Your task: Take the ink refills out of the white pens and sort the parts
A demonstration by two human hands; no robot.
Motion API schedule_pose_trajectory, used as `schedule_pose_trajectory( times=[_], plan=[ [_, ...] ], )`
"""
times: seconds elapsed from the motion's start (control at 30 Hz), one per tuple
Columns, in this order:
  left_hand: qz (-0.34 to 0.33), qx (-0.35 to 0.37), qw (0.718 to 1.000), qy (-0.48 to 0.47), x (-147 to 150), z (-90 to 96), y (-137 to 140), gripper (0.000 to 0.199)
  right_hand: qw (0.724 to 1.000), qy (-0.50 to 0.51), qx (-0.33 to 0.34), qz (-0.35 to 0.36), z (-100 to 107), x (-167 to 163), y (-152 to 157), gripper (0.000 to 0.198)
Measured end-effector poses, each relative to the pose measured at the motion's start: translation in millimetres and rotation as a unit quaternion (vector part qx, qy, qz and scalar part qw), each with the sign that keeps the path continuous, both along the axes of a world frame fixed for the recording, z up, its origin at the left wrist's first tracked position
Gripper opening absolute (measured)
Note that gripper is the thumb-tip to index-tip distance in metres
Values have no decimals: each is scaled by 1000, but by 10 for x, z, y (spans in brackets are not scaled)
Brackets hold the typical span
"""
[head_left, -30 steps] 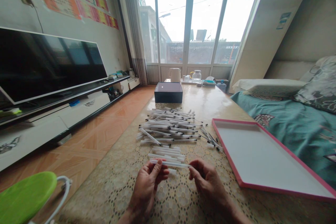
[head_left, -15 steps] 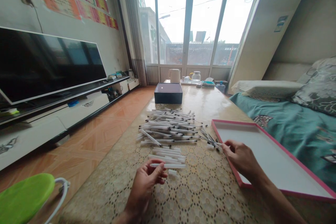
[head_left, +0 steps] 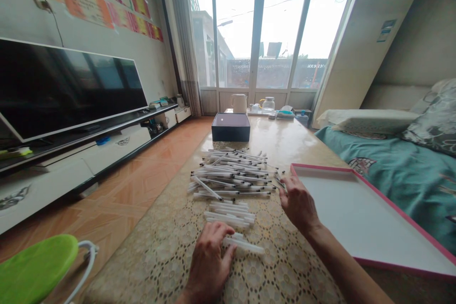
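Observation:
My left hand [head_left: 212, 254] is low over the table, with thumb and forefinger around the near end of a translucent white pen barrel [head_left: 251, 247]. A short white piece [head_left: 237, 235] lies beside its fingertips. Just beyond, several loose barrels [head_left: 230, 213] lie side by side. My right hand [head_left: 297, 199] is closed at the thin dark refills [head_left: 280, 180], gripping at least one; its fingers cover most of that small pile. Between these and the box is a large heap of white pens [head_left: 231, 173] with dark tips.
A shallow pink-rimmed lid [head_left: 359, 213] lies on the right of the patterned table [head_left: 278, 275]. Behind the pens stands a dark box [head_left: 231, 128], then a kettle [head_left: 239, 103] and a glass jug [head_left: 268, 104]. A green stool [head_left: 39, 268] is at lower left.
My right hand has moved left and forward to the refill pile. My left hand has come down slightly and turned over, bringing the barrel nearer me and tilting it.

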State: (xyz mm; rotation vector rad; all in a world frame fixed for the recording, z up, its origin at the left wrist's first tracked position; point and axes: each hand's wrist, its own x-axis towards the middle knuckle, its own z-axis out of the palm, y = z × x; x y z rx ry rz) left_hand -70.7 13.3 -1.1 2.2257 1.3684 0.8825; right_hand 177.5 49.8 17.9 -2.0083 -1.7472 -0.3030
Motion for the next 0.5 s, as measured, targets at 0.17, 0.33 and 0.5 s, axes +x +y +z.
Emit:
schedule_pose_trajectory(
  times=[0.17, 0.33, 0.5],
  plan=[
    [0, 13, 999, 53, -8, 48, -37, 28, 993, 22, -15, 112, -99, -348, 84, 20],
    [-44, 30, 993, 103, -195, 142, -40, 45, 986, 21, -33, 163, -220, -508, 219, 41],
    [-54, 76, 978, 184, -468, 269, 544, 52, 980, 7, -67, 188, -283, -538, 378, 57]
  ],
)
